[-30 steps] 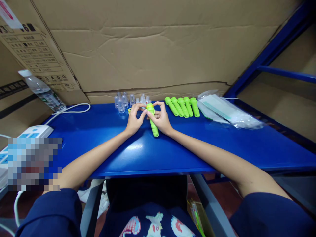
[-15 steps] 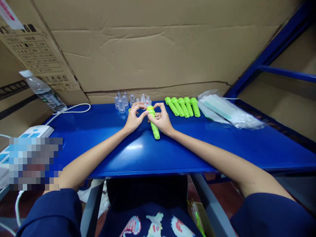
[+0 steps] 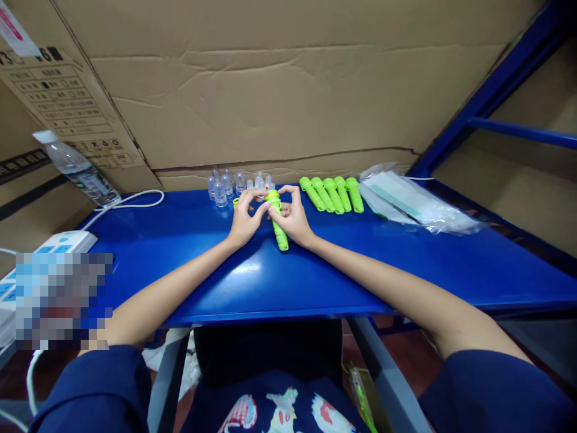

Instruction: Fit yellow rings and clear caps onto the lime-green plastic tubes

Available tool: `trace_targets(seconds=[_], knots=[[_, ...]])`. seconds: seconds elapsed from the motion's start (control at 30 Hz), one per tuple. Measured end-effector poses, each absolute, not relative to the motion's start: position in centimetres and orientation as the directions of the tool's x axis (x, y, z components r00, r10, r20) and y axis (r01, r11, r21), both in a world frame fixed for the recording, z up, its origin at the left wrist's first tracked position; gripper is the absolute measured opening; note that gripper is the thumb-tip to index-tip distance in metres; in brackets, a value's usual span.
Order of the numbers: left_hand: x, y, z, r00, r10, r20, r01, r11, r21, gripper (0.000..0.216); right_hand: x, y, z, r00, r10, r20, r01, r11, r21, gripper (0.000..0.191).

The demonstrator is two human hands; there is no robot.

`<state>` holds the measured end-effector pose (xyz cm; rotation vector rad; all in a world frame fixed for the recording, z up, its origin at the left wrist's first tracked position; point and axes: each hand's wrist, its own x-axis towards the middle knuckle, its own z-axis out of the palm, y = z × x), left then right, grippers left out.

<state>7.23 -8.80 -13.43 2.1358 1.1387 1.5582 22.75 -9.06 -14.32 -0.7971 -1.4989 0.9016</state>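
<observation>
Between both hands, over the middle of the blue table (image 3: 243, 270), is a lime-green flashlight-shaped tube (image 3: 280, 231), its wide ringed head away from me. My left hand (image 3: 247, 219) is closed at the head, thumb and forefinger pressed to its left side. Curled round the right side, my right hand (image 3: 293, 219) grips the body below the head. Just behind my left fingers, part of a yellow-green ring (image 3: 235, 203) shows. Several clear plastic domed caps (image 3: 220, 193) stand beyond my left hand. Several matching green tubes (image 3: 331, 195) lie in a row to the right.
A clear plastic bag with pale sheets (image 3: 415, 201) lies at the right rear. At left are a leaning water bottle (image 3: 83, 171), a white cable (image 3: 139, 205) and a power strip (image 3: 67, 242). Cardboard (image 3: 288, 108) walls the back; a blue metal frame (image 3: 487, 93) rises at right.
Both hands stay on the green tube, whose lower end has shifted slightly up. The whole view has moved a little; the things on the table stay in place.
</observation>
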Motion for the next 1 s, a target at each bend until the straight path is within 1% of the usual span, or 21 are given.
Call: trace_targets(seconds=[0.37, 0.57, 0.77, 1.0], knots=[[7.0, -8.8, -12.8, 0.137, 0.680, 0.720, 0.403, -0.702, 0.587, 0.016, 23.0, -9.3, -14.1, -0.133, 0.860, 0.492, 0.076, 0.504, -0.861, 0.046], [6.5, -8.2, -12.7, 0.219, 0.688, 0.692, 0.419, -0.707, 0.570, 0.017, 22.9, -9.5, -14.2, -0.129, 0.872, 0.472, 0.071, 0.483, -0.873, 0.048], [6.6, -8.3, -12.6, 0.195, 0.680, 0.706, 0.420, -0.709, 0.567, 0.011, 22.7, -9.5, -14.2, -0.106, 0.867, 0.486, 0.056, 0.494, -0.868, 0.049], [6.2, -8.0, -12.6, 0.262, 0.680, 0.685, 0.401, -0.722, 0.563, 0.009, 22.9, -9.5, -14.1, -0.136, 0.879, 0.457, 0.069, 0.469, -0.880, 0.047]])
